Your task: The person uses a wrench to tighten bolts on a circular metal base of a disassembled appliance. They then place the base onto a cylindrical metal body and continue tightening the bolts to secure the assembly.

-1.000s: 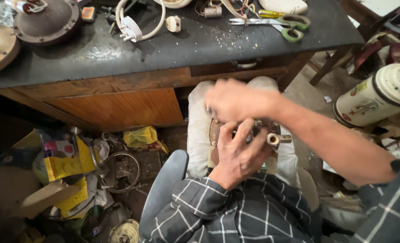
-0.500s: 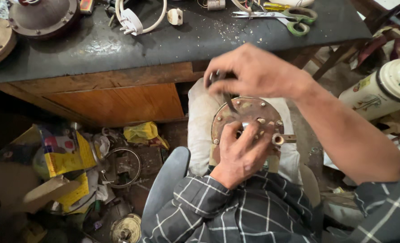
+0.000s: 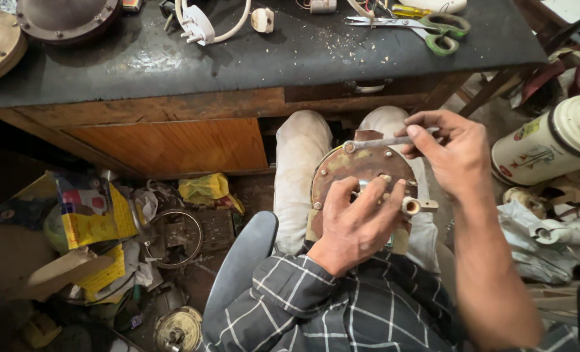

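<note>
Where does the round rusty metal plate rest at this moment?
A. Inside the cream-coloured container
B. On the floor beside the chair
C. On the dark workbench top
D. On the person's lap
D: the round rusty plate lies on the light trousers, steadied by the left hand.
</note>
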